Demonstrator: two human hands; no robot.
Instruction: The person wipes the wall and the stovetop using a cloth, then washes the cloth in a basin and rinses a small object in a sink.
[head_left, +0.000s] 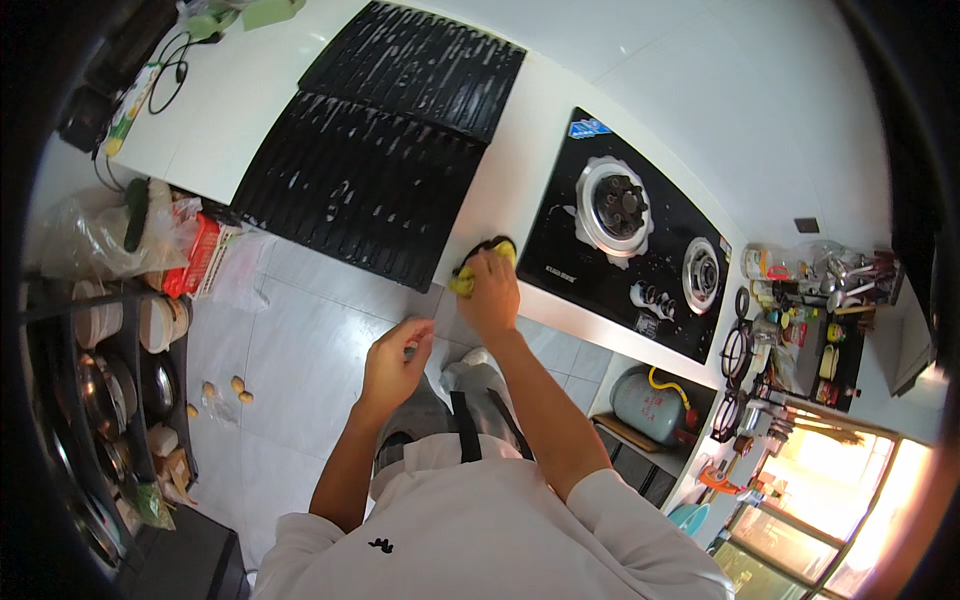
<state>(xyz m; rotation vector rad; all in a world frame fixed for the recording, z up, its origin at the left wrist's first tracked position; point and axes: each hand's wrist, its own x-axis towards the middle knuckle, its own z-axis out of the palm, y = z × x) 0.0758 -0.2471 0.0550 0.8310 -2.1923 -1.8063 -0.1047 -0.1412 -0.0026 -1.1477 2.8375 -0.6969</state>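
My right hand (491, 289) grips a yellow cloth or sponge (463, 282) with a dark edge, at the front edge of the white countertop (491, 191). My left hand (397, 364) is raised over the floor with its fingers curled; nothing shows in it, though its palm is partly hidden. Beyond my hands, two black ridged panels (360, 180) lie on the counter, streaked with whitish foam or liquid. Right of the cloth sits a black glass gas hob (600, 270) with two metal-ringed burners and foamy patches around its knobs.
A dark shelf rack (139, 352) with pans and tubs stands at left, below a red basket (199, 255). Several small potato-like items (238, 385) lie on the tiled floor. A gas cylinder (649, 405) sits under the counter at right, near pan supports (736, 349).
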